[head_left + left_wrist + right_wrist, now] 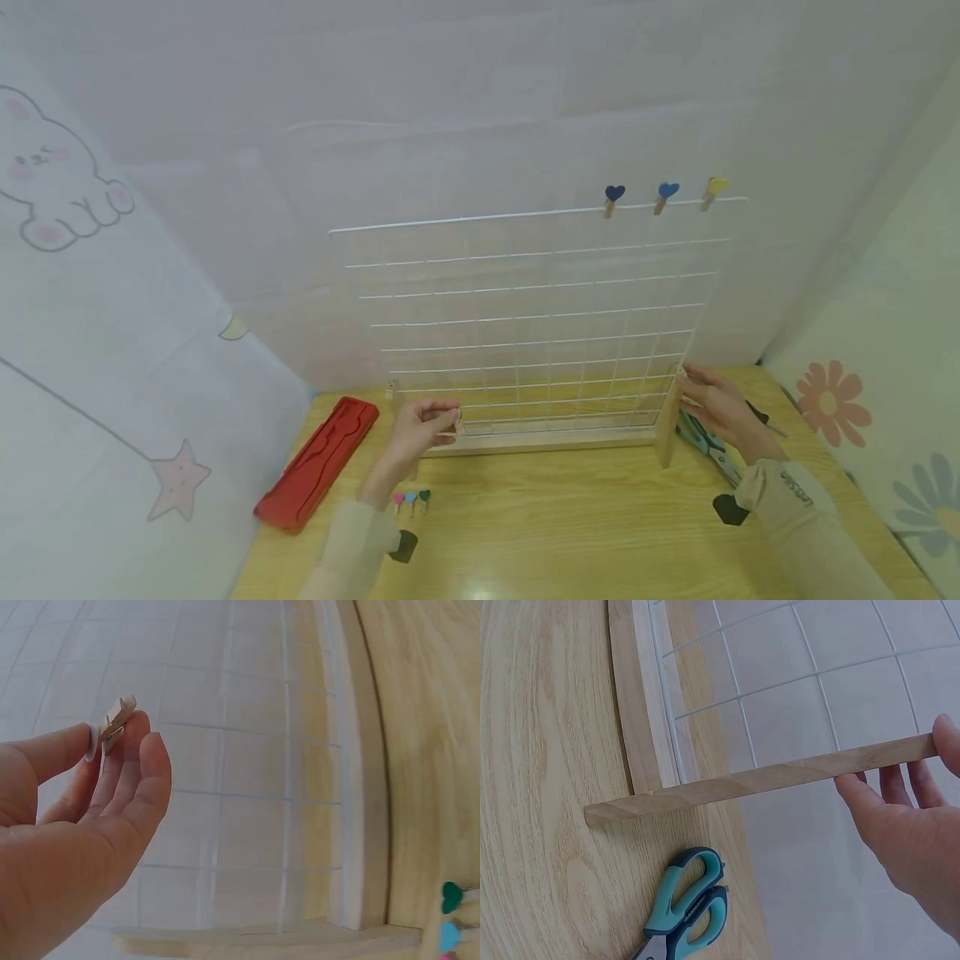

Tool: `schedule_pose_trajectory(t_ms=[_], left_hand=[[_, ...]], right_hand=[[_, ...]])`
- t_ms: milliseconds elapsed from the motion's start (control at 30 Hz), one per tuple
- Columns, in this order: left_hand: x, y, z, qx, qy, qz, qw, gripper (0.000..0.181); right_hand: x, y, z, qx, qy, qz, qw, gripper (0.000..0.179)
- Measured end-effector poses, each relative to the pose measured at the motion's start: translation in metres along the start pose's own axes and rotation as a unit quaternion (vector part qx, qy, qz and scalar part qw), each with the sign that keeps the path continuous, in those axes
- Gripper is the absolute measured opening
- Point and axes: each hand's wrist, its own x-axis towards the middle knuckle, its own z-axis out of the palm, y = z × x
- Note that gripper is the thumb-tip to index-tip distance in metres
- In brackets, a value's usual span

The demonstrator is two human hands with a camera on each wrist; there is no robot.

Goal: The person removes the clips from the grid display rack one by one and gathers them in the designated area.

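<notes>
My left hand [414, 432] pinches a small wooden clothespin [118, 721] between thumb and fingers, in front of the lower left of a white wire grid [551, 317]. A pale disc-like piece on the clothespin shows beside the thumb in the left wrist view. The grid stands upright in a wooden frame. My right hand [723, 410] holds the frame's right wooden post [765, 780], thumb on one side and fingers on the other. Heart clothespins in dark blue [615, 193], blue [667, 192] and yellow [717, 186] sit along the grid's top wire, toward the right.
Pink [398, 499], light blue [410, 498] and green [424, 496] heart clothespins lie in a row by the left wrist. A red molded tray [318, 467] lies at the left. Teal-handled scissors [660, 907] lie right of the post, under the right forearm.
</notes>
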Motion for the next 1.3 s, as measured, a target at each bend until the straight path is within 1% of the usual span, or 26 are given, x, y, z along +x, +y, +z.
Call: schedule_pose_trajectory(t_ms=[100, 200, 367, 533, 633, 700, 833, 933, 1033, 1167, 1300], left_hand=[[-0.009, -0.025, -0.006, -0.001, 0.001, -0.022, 0.9998, 0.030], [-0.019, -0.049, -0.012, 0.002, 0.011, -0.046, 0.9989, 0.030], [-0.032, -0.083, -0.022, 0.019, 0.034, -0.061, 0.9973, 0.031], [-0.043, -0.112, -0.033, 0.031, 0.048, -0.074, 0.9956, 0.037], [-0.050, -0.125, -0.038, 0.041, 0.054, -0.075, 0.9949, 0.037], [-0.055, -0.134, -0.042, 0.048, 0.052, -0.079, 0.9944, 0.037], [-0.065, -0.145, -0.046, 0.077, 0.056, -0.088, 0.9915, 0.034], [-0.070, -0.147, -0.046, 0.099, 0.077, -0.084, 0.9886, 0.029], [-0.071, -0.149, -0.045, 0.122, 0.093, -0.075, 0.9853, 0.023], [-0.071, -0.152, -0.045, 0.178, 0.099, -0.068, 0.9766, 0.017], [-0.070, -0.158, -0.047, 0.236, 0.107, -0.049, 0.9646, 0.015]], right_hand=[[0.001, 0.002, -0.001, 0.005, -0.001, -0.002, 1.0000, 0.079], [0.001, 0.003, -0.001, 0.004, -0.003, -0.004, 1.0000, 0.079], [0.001, 0.001, 0.000, 0.001, -0.001, -0.002, 1.0000, 0.079], [0.002, -0.002, 0.002, 0.003, -0.006, -0.007, 1.0000, 0.079], [0.002, -0.002, 0.002, 0.007, -0.008, -0.010, 0.9999, 0.080], [0.001, -0.002, 0.002, 0.011, -0.005, -0.007, 0.9999, 0.080], [0.000, -0.001, 0.002, 0.010, -0.002, 0.000, 1.0000, 0.079], [-0.001, -0.001, 0.001, -0.006, -0.003, 0.004, 1.0000, 0.079], [-0.002, -0.001, 0.002, -0.015, -0.004, 0.009, 0.9998, 0.080], [-0.002, -0.001, 0.001, -0.012, 0.000, 0.012, 0.9999, 0.079], [-0.002, -0.001, 0.001, -0.001, 0.001, 0.006, 1.0000, 0.079]])
